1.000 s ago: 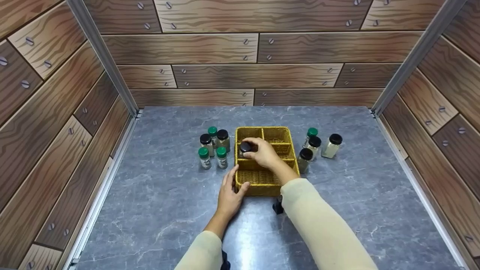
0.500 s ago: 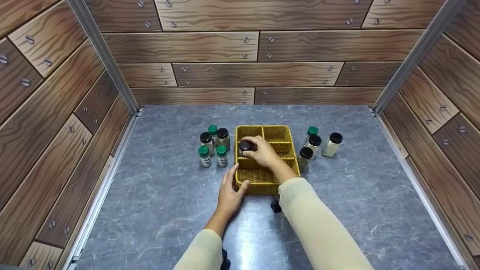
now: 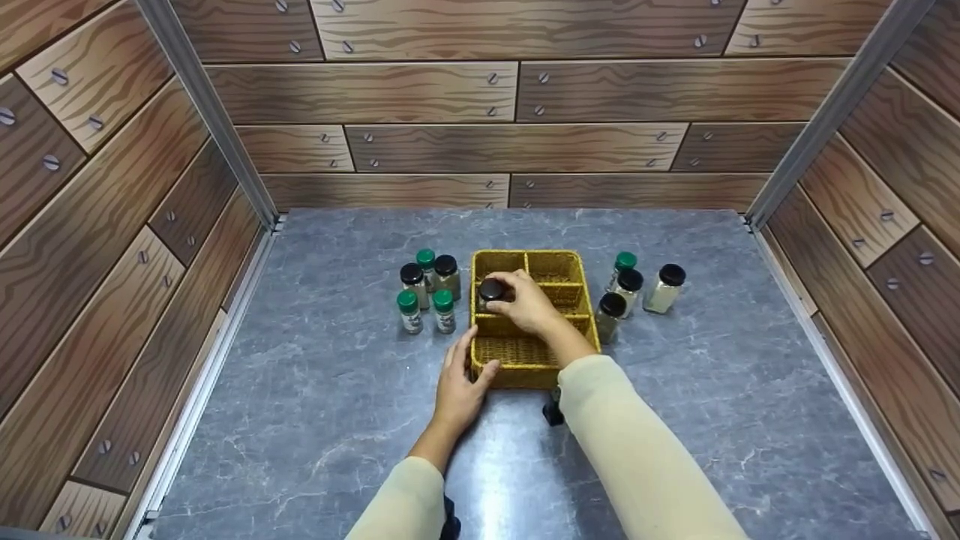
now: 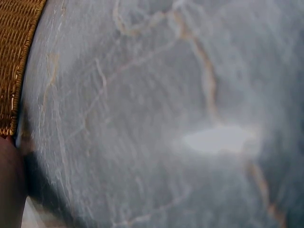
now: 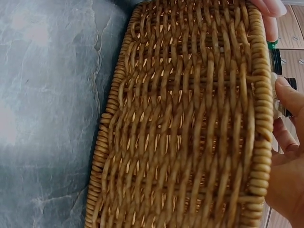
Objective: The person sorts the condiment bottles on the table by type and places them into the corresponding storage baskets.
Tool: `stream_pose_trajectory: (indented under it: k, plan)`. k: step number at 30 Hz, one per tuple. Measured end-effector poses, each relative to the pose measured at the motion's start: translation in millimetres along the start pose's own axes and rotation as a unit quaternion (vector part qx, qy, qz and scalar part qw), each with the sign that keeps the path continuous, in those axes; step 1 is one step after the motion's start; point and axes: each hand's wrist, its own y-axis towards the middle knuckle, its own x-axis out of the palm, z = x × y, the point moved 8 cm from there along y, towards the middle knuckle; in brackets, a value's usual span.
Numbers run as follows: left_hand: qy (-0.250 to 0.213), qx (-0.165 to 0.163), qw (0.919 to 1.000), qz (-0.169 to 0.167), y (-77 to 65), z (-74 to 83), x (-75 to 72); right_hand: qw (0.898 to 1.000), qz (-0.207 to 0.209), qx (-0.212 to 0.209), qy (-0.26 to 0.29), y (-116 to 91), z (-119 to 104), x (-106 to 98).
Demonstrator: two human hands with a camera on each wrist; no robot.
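A yellow-brown wicker basket with several compartments stands mid-table. My right hand reaches over it and pinches a black-capped spice jar between thumb and fingers, in the middle-left compartment. In the right wrist view the basket's woven front wall fills the middle, and the right thumb shows at the jar beyond the rim. My left hand rests at the basket's front-left corner, fingers along its left side and thumb at the front. The left wrist view shows mostly tabletop, with the basket's edge at the left.
Left of the basket stand green-capped jars and black-capped jars. To its right are a green-capped jar and several black-capped jars. Wood-patterned walls enclose the grey marbled table at the back and sides.
Both hands keep their places, the right on the jar and the left at the basket's corner. The head view has shifted very slightly.
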Motion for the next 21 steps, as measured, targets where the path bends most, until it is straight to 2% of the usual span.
stream_pose_trajectory:
  k: [7, 15, 21]
  plan:
    - [-0.007, -0.006, 1.0, -0.001, 0.5, -1.8, -0.8, 1.0, 0.011, 0.006, -0.005, -1, 0, 1]
    - [-0.001, 0.004, 1.0, 0.007, -0.2, -0.5, 0.1, 0.999, 0.001, 0.014, 0.03, -5, -3, -1]
    - [0.0, 0.013, 0.9999, 0.008, -0.6, 0.2, 0.9, 0.999, 0.015, -0.017, 0.029, -12, -8, -6]
